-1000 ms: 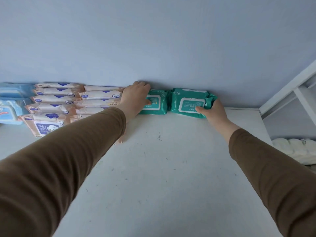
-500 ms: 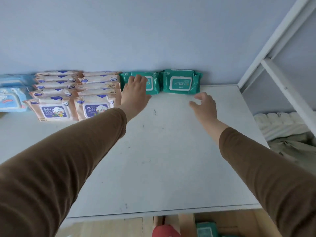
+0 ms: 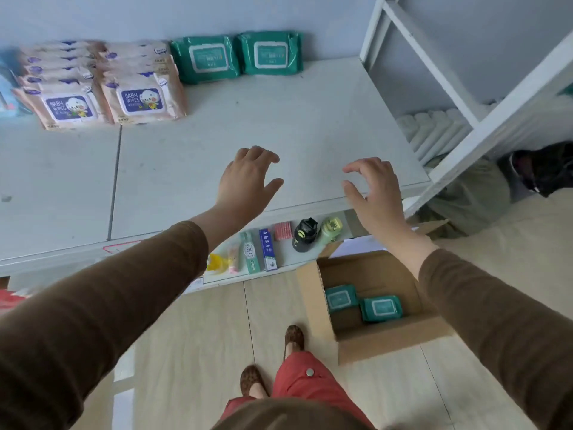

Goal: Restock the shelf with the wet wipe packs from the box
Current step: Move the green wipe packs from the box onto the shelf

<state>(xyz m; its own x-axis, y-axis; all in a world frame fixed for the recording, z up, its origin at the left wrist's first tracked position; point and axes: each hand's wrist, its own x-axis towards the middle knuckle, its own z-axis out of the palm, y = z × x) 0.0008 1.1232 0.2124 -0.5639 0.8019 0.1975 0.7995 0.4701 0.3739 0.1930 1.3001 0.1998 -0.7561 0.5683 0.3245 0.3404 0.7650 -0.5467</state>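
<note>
- You have let go of the two green wet wipe packs: a second ago your hands were on them at the back of the shelf; now the left green pack and the right green pack stand alone against the wall, side by side and touching.
- Your left hand and right hand have pulled back to the shelf's front edge, both empty, fingers spread and loosely curled.
- Your view has dropped, so the box on the floor is now in sight, below and to your right.
- Two more green packs lie inside it: one nearer the shelf, one just beside it.
- That placement looks finished; the job is not, since the box still holds stock.
- Your next reach is likely down into the box. There is free room on the shelf in front of and right of the green pair.
</note>
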